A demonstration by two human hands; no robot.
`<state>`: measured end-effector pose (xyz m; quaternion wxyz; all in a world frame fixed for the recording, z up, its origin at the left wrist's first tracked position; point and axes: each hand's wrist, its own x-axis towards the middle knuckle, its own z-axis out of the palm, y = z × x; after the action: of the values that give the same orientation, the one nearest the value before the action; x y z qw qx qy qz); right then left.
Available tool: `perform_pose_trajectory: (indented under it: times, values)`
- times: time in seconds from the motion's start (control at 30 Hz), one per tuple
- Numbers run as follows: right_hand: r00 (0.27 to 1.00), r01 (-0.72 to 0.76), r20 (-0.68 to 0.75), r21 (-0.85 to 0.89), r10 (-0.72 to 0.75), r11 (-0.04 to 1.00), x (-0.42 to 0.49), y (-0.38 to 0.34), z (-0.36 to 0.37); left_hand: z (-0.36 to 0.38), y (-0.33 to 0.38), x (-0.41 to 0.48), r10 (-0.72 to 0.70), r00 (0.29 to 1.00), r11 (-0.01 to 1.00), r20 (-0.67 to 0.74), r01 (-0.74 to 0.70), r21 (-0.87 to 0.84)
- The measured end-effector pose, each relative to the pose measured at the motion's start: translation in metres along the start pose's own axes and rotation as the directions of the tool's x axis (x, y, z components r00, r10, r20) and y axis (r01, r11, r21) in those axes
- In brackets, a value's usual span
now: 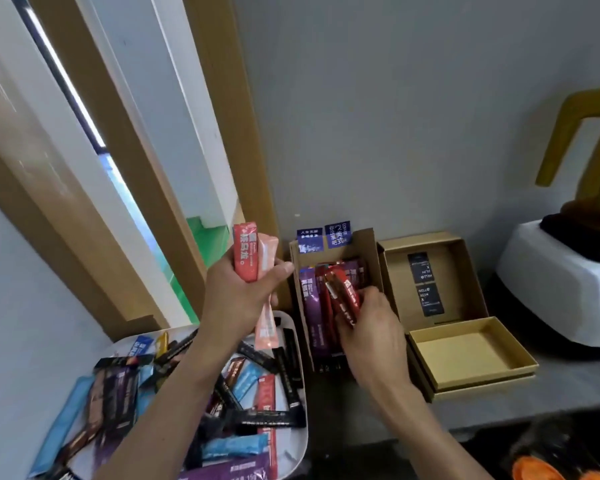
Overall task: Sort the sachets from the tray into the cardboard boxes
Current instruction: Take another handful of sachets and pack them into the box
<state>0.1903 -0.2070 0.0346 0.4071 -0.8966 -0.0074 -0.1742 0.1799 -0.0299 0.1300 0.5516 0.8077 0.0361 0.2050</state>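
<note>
1. Big white tray sits near-left on the counter, heaped with mixed stick sachets: blue, black, purple, red ones all jumbled.
2. Right of it, touching or nearly so, is an open cardboard box with purple and red sachets lying inside.
3. Further right, a second open cardboard box holds two black sachets, with its lid just in front.
4. White blender base at far right.
5. Left hand is up above the tray, fingers closed around two coral-pink sachets.
6. Right hand is down in the first box, pinching a red sachet.
</note>
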Motion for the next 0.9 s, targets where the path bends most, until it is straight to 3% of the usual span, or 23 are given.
perform_pose_trajectory:
  times: [0.17,0.27,0.37,0.6,0.9]
  values:
    - [0.983,-0.084,0.175,0.215,0.046,0.973,0.001,0.011,-0.01,0.008,-0.003,-0.007,-0.047,0.999,0.999,0.012,0.047,0.026]
    - [0.93,-0.229,0.365,0.496,0.039,0.838,0.002,0.01,-0.022,0.017,0.002,-0.011,-0.082,0.993,0.996,0.079,0.081,0.026]
    - [0.9,-0.329,0.435,0.639,0.026,0.695,0.006,0.011,-0.032,0.026,0.007,-0.013,-0.103,0.987,0.994,0.127,0.099,0.034]
    - [0.904,-0.31,0.426,0.675,-0.011,0.669,0.015,0.012,-0.04,0.04,0.008,-0.012,-0.155,0.968,0.983,0.197,0.133,0.123]
    - [0.972,-0.089,0.232,0.513,-0.038,0.853,0.013,0.016,-0.026,0.049,0.015,-0.008,-0.152,0.973,0.984,0.176,0.134,0.114]
